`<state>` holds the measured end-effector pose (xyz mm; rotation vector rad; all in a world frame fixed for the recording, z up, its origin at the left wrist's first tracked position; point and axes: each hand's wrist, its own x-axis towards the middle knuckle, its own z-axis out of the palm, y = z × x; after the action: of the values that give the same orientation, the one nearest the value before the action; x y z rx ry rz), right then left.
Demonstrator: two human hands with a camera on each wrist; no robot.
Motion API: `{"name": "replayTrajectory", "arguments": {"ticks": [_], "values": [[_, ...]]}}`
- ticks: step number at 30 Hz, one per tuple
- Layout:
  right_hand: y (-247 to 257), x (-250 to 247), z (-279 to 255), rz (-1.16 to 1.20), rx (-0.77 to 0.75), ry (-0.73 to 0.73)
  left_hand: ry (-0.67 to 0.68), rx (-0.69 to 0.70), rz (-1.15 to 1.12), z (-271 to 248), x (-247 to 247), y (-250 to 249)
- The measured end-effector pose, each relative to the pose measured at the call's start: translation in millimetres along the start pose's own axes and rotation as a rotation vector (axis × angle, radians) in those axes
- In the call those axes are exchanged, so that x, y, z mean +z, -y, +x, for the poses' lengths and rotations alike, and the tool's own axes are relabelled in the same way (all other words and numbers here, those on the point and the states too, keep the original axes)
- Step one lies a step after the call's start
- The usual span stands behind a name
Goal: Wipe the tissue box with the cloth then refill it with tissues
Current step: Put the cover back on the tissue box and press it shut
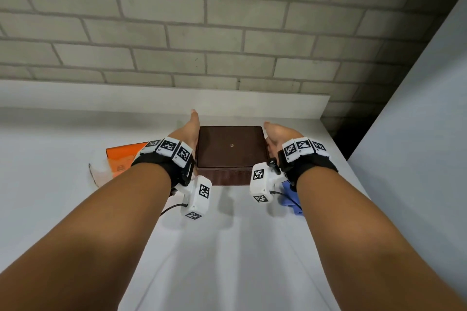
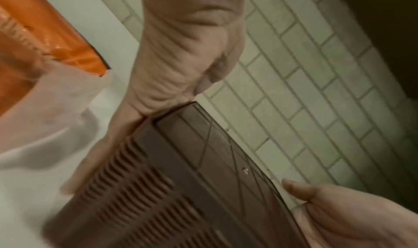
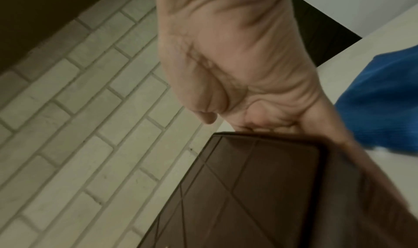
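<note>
Left hand (image 1: 188, 131) and right hand (image 1: 279, 135) press flat on opposite sides of the square brown ribbed tissue box (image 1: 231, 149) on the white bench (image 1: 227, 247). Squeeze evenly, keep it level.

The tissue box (image 1: 231, 145) looks like dark brown plastic with a matt finish. Its top is smooth with fine scored lines, and its side is ribbed with rows of slots. The cloth (image 3: 382, 100) is blue, soft and nappy. The orange pack (image 1: 123, 156) wears glossy, crinkled plastic film. The white tissue (image 2: 63, 94) at its end looks like thin, matt paper. The white surface (image 1: 227, 247) is smooth with a dull sheen. The wall (image 1: 177, 20) is grey brick, rough and matt.
</note>
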<state>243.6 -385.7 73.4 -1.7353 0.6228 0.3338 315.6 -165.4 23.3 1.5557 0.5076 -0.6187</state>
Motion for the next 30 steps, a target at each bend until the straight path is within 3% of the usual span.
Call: {"name": "replayTrajectory", "arguments": {"ticks": [2,4,7,12,19,26,30], "values": [[1.0,-2.8,8.4,0.074,0.063,0.047,0.093,0.008,-0.037,-15.9,3.4,-5.6],[5.9,-2.9,-7.0,0.17,0.086,0.123,0.117,0.066,-0.023,-65.8,12.4,-12.7],[7.5,-3.8,-21.6,0.328,0.033,0.078,0.16,0.168,-0.064,-96.7,22.6,-9.1],[-16.3,-0.4,-19.7,0.461,-0.1,0.054,0.095,0.392,-0.151,-91.2,26.5,21.5],[-58.3,6.0,-22.0,0.593,-0.099,0.011,0.101,0.576,-0.246,-98.4,30.8,72.3],[-53.8,17.5,-27.8,0.274,-0.137,-0.167,0.065,0.603,-0.126,-109.7,35.7,77.2],[-37.4,21.0,-40.2,-0.276,-0.33,-0.317,-0.006,0.563,0.024,-121.6,28.2,76.0]]}}
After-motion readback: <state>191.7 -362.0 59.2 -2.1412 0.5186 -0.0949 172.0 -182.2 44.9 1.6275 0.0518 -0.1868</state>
